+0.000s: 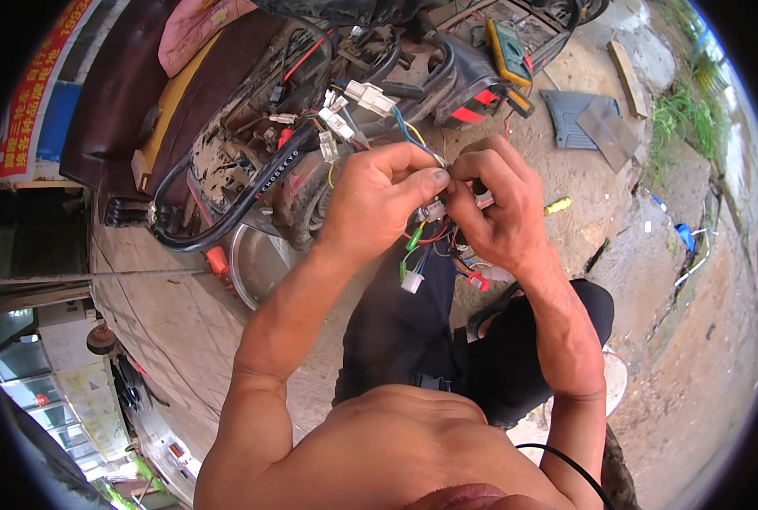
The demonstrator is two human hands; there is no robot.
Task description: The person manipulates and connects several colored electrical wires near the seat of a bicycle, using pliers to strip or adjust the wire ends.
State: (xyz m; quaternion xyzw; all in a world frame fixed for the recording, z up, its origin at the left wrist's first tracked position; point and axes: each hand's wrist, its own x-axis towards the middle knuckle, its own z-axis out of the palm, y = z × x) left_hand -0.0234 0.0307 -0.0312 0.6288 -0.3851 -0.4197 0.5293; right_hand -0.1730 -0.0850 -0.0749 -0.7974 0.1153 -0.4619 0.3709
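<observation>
My left hand [379, 195] and my right hand [498, 204] meet at the middle, thumbs and fingertips pinched on thin wires [408, 127], whose ends are hidden by the fingers. Several white connectors [366, 98] hang on the harness just above my left hand. Below my fingers dangle a green-sleeved lead [414, 240], a white connector [412, 280] and a red connector [478, 280]. A thick black cable [209, 229] loops across the stripped vehicle frame [234, 136] at the upper left, beside my left hand.
A yellow multimeter [508, 51] rests on the vehicle at the top right. Grey plates [570, 119], a wooden strip [628, 76] and a yellow-handled tool [557, 206] lie on the ground to the right. A metal basin [251, 289] sits under the vehicle. A maroon seat [107, 110] stands upper left.
</observation>
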